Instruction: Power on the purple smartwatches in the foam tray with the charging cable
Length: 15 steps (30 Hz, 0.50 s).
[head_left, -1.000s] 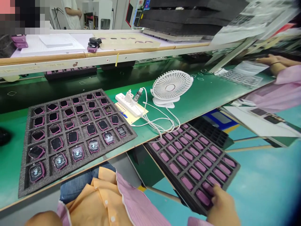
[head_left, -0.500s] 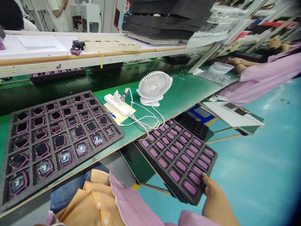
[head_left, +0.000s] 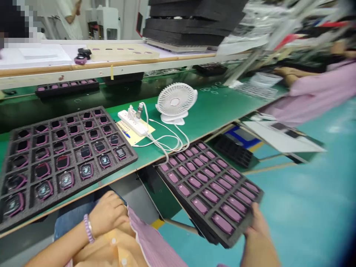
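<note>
Off the front edge of the bench (head_left: pixel 211 115), tray of purple pieces (head_left: pixel 239 230) sits tilted in view, near corner held by right hand (head_left: pixel 258 230), thumb along the rim. Left hand (head_left: pixel 108 213) rests curled at the lap; can't tell if it pinches cloth. Progress: every visible pocket of this tray looks filled; only one hand is on it, and whether its weight is lifted can't be told. Watch tray (head_left: pixel 131 157) lies flat on the bench, also filled, front-row screens lit, most others dark. Around: white fan (head_left: pixel 175 102), power strip (head_left: pixel 132 124), dark tray (head_left: pixel 233 152) beyond, co-worker's sleeve (head_left: pixel 319 89) far right. In the way: white cable (head_left: pixel 167 158) loops at the bench edge, close by the held tray's far corner, could snag.
</note>
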Each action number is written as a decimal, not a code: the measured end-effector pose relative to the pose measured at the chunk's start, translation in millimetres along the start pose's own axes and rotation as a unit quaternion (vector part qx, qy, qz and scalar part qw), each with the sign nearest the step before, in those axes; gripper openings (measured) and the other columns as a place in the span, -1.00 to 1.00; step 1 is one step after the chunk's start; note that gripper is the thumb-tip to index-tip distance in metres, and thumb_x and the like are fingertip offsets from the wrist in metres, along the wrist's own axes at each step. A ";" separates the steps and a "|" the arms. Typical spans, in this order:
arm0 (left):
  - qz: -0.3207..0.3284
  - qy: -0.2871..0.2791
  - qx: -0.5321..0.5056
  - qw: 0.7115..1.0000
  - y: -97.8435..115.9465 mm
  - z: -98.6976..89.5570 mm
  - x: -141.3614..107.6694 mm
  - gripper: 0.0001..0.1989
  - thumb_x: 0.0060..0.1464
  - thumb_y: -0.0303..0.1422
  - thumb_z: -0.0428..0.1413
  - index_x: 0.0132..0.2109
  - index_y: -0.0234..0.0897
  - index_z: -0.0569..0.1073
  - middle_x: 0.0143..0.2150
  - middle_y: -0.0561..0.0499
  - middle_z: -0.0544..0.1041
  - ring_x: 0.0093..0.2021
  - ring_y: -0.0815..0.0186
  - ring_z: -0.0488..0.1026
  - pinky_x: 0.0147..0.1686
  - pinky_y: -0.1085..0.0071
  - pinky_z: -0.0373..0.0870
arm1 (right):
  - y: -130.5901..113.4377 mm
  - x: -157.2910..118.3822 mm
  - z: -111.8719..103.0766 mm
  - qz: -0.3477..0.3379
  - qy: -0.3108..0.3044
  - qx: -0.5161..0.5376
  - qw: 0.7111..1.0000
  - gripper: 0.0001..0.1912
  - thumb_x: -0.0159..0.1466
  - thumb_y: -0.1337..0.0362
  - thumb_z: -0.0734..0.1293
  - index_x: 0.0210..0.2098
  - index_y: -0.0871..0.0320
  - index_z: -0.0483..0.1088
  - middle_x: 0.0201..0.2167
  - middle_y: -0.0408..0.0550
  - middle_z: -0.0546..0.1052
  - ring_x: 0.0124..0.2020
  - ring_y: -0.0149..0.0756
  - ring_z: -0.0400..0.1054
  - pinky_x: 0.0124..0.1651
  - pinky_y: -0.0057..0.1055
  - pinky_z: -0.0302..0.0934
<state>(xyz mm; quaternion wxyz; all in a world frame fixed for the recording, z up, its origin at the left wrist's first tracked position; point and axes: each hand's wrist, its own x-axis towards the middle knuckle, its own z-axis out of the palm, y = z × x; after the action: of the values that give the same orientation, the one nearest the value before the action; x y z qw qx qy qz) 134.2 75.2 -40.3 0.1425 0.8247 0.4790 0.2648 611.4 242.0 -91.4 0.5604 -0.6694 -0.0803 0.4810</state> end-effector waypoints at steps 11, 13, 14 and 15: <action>-0.462 -0.178 -0.581 0.647 -1.6 149.7 112.2 0.01 0.00 0.33 0.00 0.37 -0.30 0.10 0.34 -0.42 0.20 0.17 -0.12 0.36 0.02 0.03 0.38 | 35.8 -31.3 -18.0 -0.147 -0.006 0.075 0.986 -0.64 -0.28 0.29 0.30 -0.42 0.02 0.50 -0.07 -0.21 0.59 0.06 0.06 0.43 0.03 -0.02 0.32; -0.465 -0.162 -0.632 0.598 8.7 170.8 128.6 0.08 -0.01 0.32 0.04 0.44 -0.19 -0.13 0.40 -0.40 0.10 0.23 -0.13 0.31 0.02 0.00 0.38 | 43.7 -46.3 -27.0 -0.154 -0.001 0.077 0.985 -0.61 -0.29 0.28 0.30 -0.40 0.00 0.51 -0.07 -0.21 0.58 0.06 0.15 0.41 0.02 0.07 0.35; -0.461 -0.144 -0.658 0.578 14.0 178.4 135.3 0.09 -0.01 0.31 0.04 0.44 -0.13 -0.22 0.40 -0.38 0.09 0.24 -0.11 0.30 0.03 -0.02 0.36 | 46.6 -55.0 -31.4 -0.156 0.004 0.075 0.985 -0.57 -0.30 0.27 0.29 -0.38 -0.02 0.52 -0.06 -0.22 0.58 0.05 0.20 0.41 -0.01 0.14 0.37; -0.455 -0.121 -0.682 0.560 19.0 183.9 141.0 0.08 0.01 0.31 0.03 0.44 -0.08 -0.27 0.40 -0.34 0.12 0.23 -0.08 0.31 0.05 -0.04 0.34 | 48.6 -64.0 -35.8 -0.157 0.012 0.071 0.985 -0.52 -0.31 0.28 0.29 -0.35 -0.07 0.54 -0.04 -0.24 0.57 0.03 0.25 0.42 -0.05 0.21 0.38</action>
<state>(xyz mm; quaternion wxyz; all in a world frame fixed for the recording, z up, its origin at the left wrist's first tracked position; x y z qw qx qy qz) 309.7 191.2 -139.3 0.8203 0.1790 0.4457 0.3106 583.1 159.0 -99.4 0.6760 -0.6130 -0.1433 0.3832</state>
